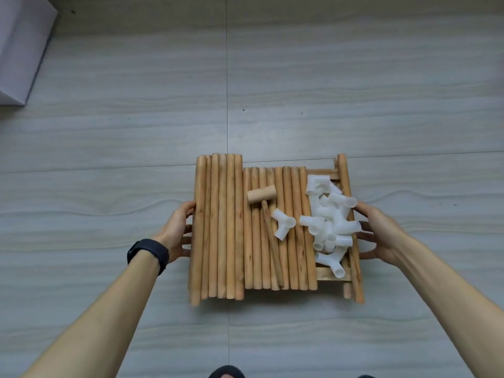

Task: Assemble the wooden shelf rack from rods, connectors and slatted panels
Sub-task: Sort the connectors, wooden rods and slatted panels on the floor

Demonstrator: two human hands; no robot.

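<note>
Slatted panel [323,275] over the grey floor [300,91], loaded with rods [223,227], white connectors [330,225] and a wooden mallet [261,197]. Left hand [174,230] and right hand [381,233] each clamp a side edge, thumb on top, fingers spread underneath.

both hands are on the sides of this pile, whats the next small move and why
Probably pick the loose white connectors off first: they lie heaped with the mallet and rods on the slatted panels that the left hand and right hand grip by the side edges.
</note>
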